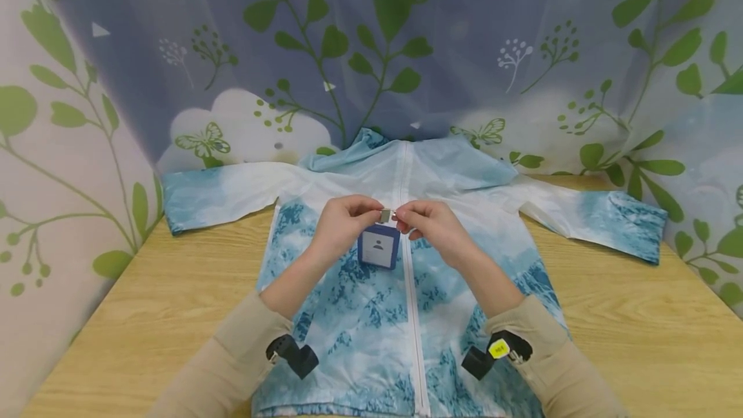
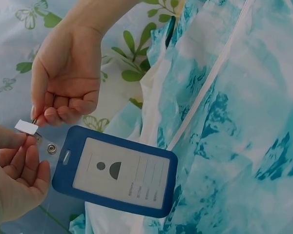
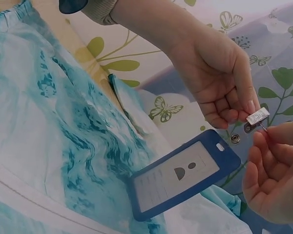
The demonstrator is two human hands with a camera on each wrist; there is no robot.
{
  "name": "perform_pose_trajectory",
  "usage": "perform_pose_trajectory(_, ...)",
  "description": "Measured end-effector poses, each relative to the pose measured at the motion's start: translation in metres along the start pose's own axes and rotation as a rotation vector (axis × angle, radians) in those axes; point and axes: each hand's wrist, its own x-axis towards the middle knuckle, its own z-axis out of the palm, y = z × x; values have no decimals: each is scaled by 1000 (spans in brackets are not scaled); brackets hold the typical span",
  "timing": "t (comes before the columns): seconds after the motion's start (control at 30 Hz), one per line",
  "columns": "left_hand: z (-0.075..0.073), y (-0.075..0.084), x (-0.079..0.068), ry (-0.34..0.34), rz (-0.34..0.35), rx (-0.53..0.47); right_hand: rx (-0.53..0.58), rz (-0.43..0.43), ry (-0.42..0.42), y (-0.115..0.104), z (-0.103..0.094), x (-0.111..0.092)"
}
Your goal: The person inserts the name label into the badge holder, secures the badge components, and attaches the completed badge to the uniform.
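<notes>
Both hands meet over the chest of a blue-and-white jacket [image 1: 458,289], which lies spread on the table with its sleeves out. Between the left thumb and fingers, my left hand [image 1: 348,221] pinches the small flat metal clip [image 3: 258,116] of a badge holder. Opposite it, my right hand [image 1: 432,224] pinches a thin metal piece at the clip's other side, mostly covered by the fingertips. From the clip hangs the blue-framed badge holder [image 2: 115,170], joined by a clear strap with a snap button [image 2: 52,148]. A printed card shows inside the frame.
A white zipper [image 1: 411,315] runs down the jacket's front. Around the jacket the wooden table [image 1: 627,302] shows. Leaf-patterned cloth [image 1: 360,31] stands behind and at both sides. Black straps with small devices [image 1: 293,355] sit on both sleeved wrists.
</notes>
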Motion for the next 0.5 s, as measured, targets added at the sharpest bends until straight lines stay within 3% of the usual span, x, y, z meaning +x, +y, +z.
perform_pose_trajectory(0.17,-1,0,1,-44,51,68,28,5,6,0,-1,1)
perform_pose_trajectory(0.5,0,-1,0,-36,50,96,55,6,19,0,0,0)
